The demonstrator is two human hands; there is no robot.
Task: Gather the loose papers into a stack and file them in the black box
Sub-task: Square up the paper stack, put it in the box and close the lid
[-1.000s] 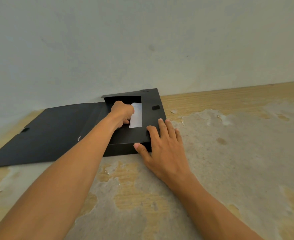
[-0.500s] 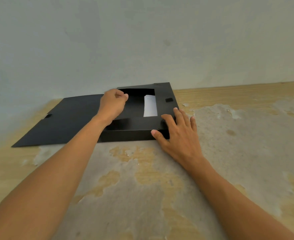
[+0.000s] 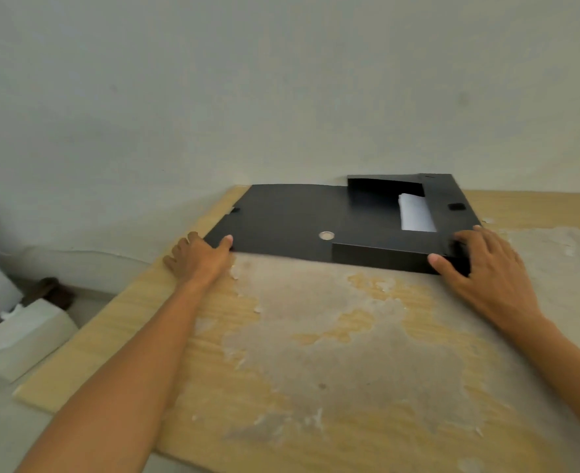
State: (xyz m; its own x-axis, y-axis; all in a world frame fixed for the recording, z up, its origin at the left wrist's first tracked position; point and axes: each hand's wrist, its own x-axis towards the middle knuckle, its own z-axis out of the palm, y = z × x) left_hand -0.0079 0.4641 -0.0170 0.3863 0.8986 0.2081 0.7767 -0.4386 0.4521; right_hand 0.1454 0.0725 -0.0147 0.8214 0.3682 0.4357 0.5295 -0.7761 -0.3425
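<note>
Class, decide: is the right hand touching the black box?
Touching. The head view shows the right hand draped over the near right corner of the black box, thumb against its front wall.

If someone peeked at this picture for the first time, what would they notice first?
Probably the black box lying open at the far edge of the table by the wall, white papers showing inside on its right. Then the two hands: the left hand touches the near corner of the flat lid, the right hand rests on the box's near right corner. The table's worn, patchy top stands out too.
</note>
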